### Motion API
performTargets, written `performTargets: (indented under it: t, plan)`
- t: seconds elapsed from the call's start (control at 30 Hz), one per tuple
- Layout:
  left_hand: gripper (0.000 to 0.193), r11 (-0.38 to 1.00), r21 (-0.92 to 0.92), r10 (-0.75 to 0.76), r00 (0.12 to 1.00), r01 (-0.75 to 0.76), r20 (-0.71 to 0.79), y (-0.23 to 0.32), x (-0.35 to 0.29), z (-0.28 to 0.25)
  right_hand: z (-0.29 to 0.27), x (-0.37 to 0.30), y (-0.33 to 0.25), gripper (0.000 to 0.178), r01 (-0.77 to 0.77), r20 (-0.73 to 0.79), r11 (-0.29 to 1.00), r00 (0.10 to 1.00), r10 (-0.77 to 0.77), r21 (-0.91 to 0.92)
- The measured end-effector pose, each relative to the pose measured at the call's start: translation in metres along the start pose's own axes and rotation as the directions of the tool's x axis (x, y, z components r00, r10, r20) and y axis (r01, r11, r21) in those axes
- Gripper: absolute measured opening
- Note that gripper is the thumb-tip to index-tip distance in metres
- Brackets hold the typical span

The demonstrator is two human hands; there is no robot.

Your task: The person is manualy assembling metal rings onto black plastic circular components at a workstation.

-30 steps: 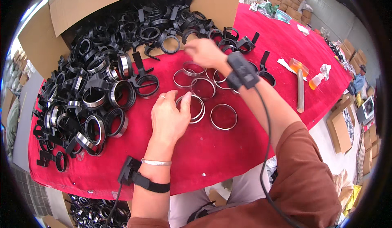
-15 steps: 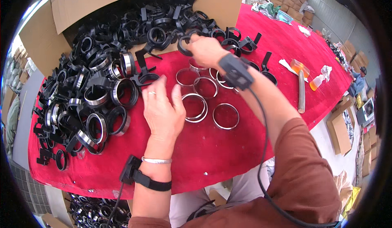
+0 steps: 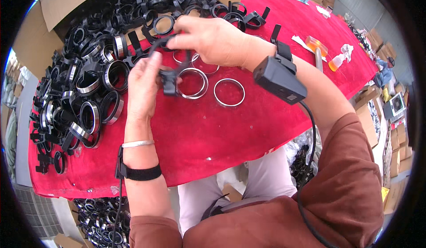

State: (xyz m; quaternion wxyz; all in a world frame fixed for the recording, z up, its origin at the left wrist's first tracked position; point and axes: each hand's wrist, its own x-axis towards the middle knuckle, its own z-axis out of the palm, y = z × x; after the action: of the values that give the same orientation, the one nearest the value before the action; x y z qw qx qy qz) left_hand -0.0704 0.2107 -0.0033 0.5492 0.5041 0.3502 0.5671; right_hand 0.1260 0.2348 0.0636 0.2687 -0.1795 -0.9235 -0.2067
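My right hand (image 3: 206, 39) pinches the upper edge of a black plastic ring (image 3: 169, 83) with a blocky tab. My left hand (image 3: 144, 86) closes on the other side of this ring, thumb raised; motion blurs the piece. Just right of it, thin silver metal rings (image 3: 229, 106) lie flat on the red cloth, some overlapping and partly hidden behind my hands. To the left is a heap of black rings (image 3: 88, 83) with tabs, several of them fitted with silver bands.
An open cardboard box (image 3: 80, 1) spills more black rings at the back. On the right lie a grey rod (image 3: 318, 60), an orange container (image 3: 316, 46) and a bottle of amber liquid (image 3: 336, 63). More ringed pieces sit below the table's front edge. Another person (image 3: 385, 72) is far right.
My right hand has brought a black ring from the heap's edge toward me, and my left hand has risen and closed on it. The whole view has shifted slightly.
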Motion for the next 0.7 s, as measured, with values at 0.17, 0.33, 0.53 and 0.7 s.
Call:
performTargets:
  t: [0.17,0.33,0.53,0.7]
  plan:
    - [0.038,0.959,-0.26,0.037,0.958,-0.114,-0.286,0.001,0.003,-0.009,0.016,-0.02,-0.031,0.044,-0.422,-0.019,0.849,0.892,0.451,0.318]
    - [0.041,0.888,-0.458,-0.03,0.992,-0.031,-0.125,-0.005,0.008,-0.018,0.035,-0.048,-0.046,0.075,-0.496,0.283,0.868,0.835,0.472,0.017]
    - [0.043,0.783,-0.621,-0.075,0.997,0.042,-0.028,0.002,0.004,-0.011,0.017,-0.039,-0.058,0.054,-0.379,0.091,0.92,0.924,0.371,0.095]
    - [0.038,0.825,-0.565,-0.008,0.999,-0.022,-0.051,0.001,0.006,-0.014,0.007,-0.039,-0.07,0.047,-0.21,-0.015,0.978,0.978,0.21,-0.019]
